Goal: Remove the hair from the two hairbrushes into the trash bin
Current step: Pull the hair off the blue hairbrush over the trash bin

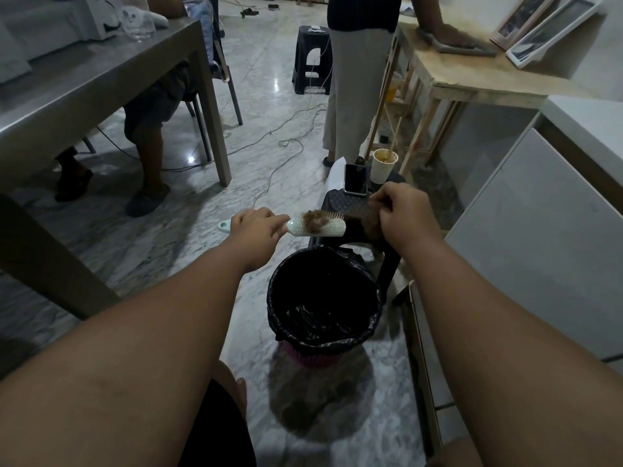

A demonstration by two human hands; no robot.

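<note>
The left hand (256, 229) grips the white plastic paddle hairbrush (332, 231) by its handle, fingers wrapped round it, and holds it level with the bristles turned up and away. That leaves the matted clump of brown hair (315, 222) on the head open to the other hand. The right hand (403, 214) is closed just beyond the tip of the brush, its fingers curled round what looks like a tuft of brown hair (365, 228) that hangs below the knuckles. Both hands work above the far edge of the pink ribbed trash bin (273, 294) with its black plastic liner, which stands on the marble floor between the person's knees and a dark plastic stool (337, 203). Working there probably lets any strand that drops fall into the liner, not onto the floor. The stool carries a black smartphone (355, 178) and a paper cup (382, 170), both well clear of the work. A good deal of hair remains on this brush, so I judge the task is at an early stage. I cannot make out a second hairbrush.
</note>
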